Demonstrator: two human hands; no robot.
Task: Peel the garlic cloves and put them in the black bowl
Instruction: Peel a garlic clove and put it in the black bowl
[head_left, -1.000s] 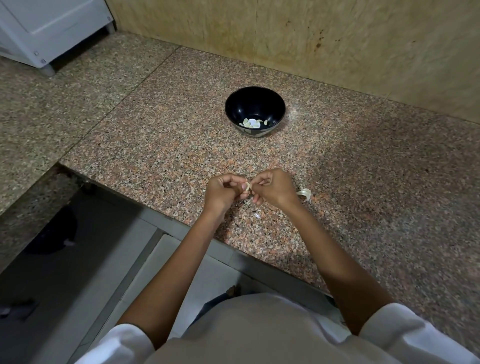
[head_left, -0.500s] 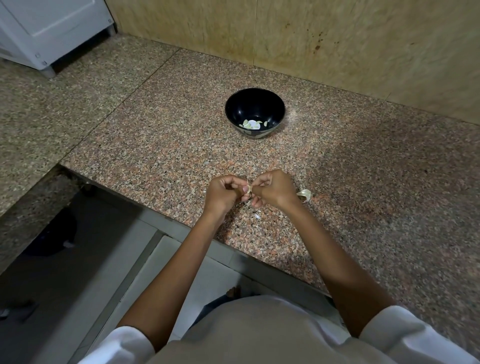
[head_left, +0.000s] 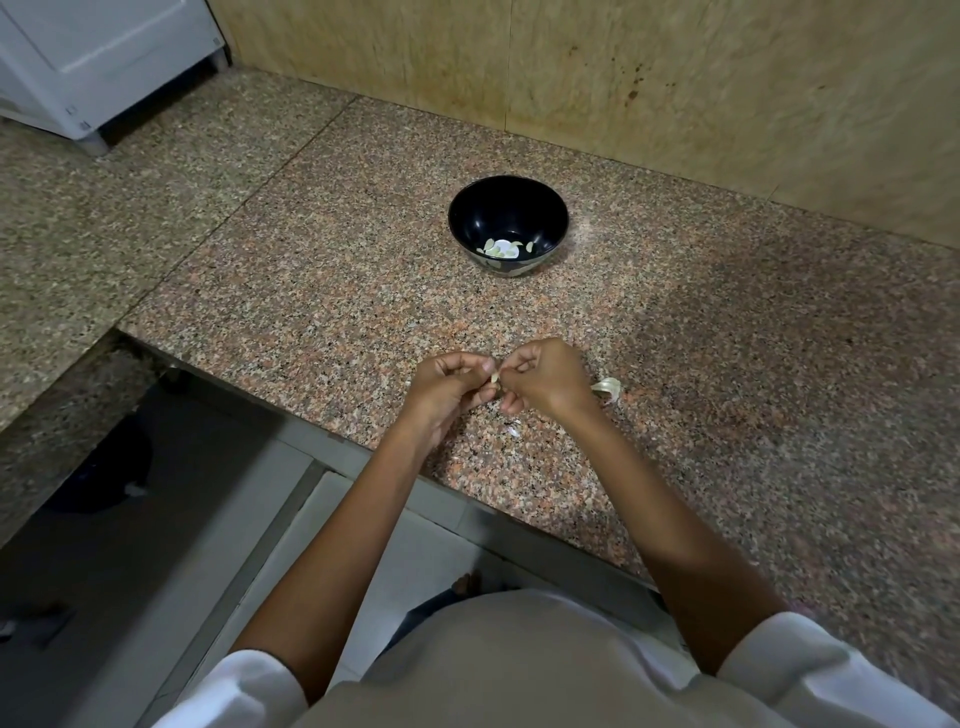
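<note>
**A:** Scene, quick?

**B:** Speckled granite worktop (head_left: 701, 364), tan wall (head_left: 623, 78) behind it, corner of a white unit (head_left: 104, 52) far left. Black bowl (head_left: 467, 223) stands towards the wall, well apart from the hands.

**A:** Anything in it?

**B:** A few pale peeled cloves (head_left: 501, 248) on the bottom. So part of the job is done, I'd say.

**A:** Hands?

**B:** Left hand (head_left: 447, 387) and right hand (head_left: 545, 379) meet over the near part of the worktop. Fingers on both are curled, and both pinch one garlic clove (head_left: 495, 378) between them. Reads as mid-peel. Can't tell how much skin is on it, too small.

**A:** Other garlic?

**B:** One pale curved piece (head_left: 608, 387) lies on the worktop just beside the right wrist. Unpeeled clove or empty skin, can't tell. There's a tiny skin flake (head_left: 514, 431) on the worktop below the hands.

**A:** What's left?

**B:** Finish this clove and get it into the bowl. Then the piece by the wrist, if it is a clove. No other cloves in view, so probably near the end, but that's a guess.
</note>
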